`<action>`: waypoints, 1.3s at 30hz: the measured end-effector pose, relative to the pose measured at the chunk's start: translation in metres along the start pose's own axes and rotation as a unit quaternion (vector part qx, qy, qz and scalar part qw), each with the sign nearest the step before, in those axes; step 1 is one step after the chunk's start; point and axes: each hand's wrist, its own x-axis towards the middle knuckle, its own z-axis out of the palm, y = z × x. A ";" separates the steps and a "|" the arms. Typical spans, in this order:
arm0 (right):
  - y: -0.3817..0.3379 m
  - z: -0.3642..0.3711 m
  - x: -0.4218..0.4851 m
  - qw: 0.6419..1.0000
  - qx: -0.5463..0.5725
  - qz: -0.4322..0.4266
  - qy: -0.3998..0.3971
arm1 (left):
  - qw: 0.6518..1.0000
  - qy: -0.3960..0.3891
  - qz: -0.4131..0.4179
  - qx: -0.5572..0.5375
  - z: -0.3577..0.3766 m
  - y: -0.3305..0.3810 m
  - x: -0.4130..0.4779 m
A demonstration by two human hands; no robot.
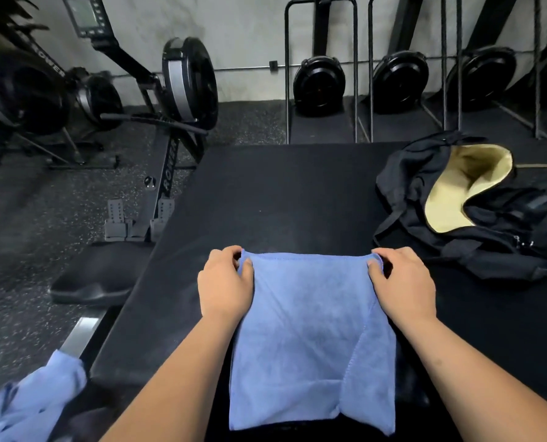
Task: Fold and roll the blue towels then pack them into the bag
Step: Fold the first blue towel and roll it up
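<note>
You pinch the two far corners of a blue towel (310, 339), your left hand (226, 279) gripping the left corner and your right hand (401, 282) the right, thumbs on top and fingers curled under the hem. The towel stretches taut between your hands and runs back toward you over the black padded bench (281, 199), one side edge folded inward. A black bag (488, 224) lies on the bench to the right, well apart from the towel, its mouth gaping to show a yellow lining. More crumpled blue cloth (33, 406) sits at lower left, off the bench. Rowing machines (176, 90) stand behind.
</note>
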 end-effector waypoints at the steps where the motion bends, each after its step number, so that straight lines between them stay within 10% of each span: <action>1: -0.001 0.001 0.000 1.000 -0.007 0.002 -0.005 | 1.000 -0.006 -0.007 -0.001 0.000 -0.001 0.000; 9: -0.007 -0.005 -0.005 1.000 -0.004 -0.008 -0.001 | 1.000 -0.004 -0.003 -0.020 -0.002 -0.004 0.000; 23: 0.000 -0.029 0.002 0.947 0.311 0.073 -0.023 | 0.988 -0.031 -0.039 -0.146 -0.008 -0.007 0.002; 39: -0.044 -0.135 -0.025 0.956 0.255 0.001 -0.145 | 0.986 -0.056 0.052 -0.150 -0.130 0.030 -0.013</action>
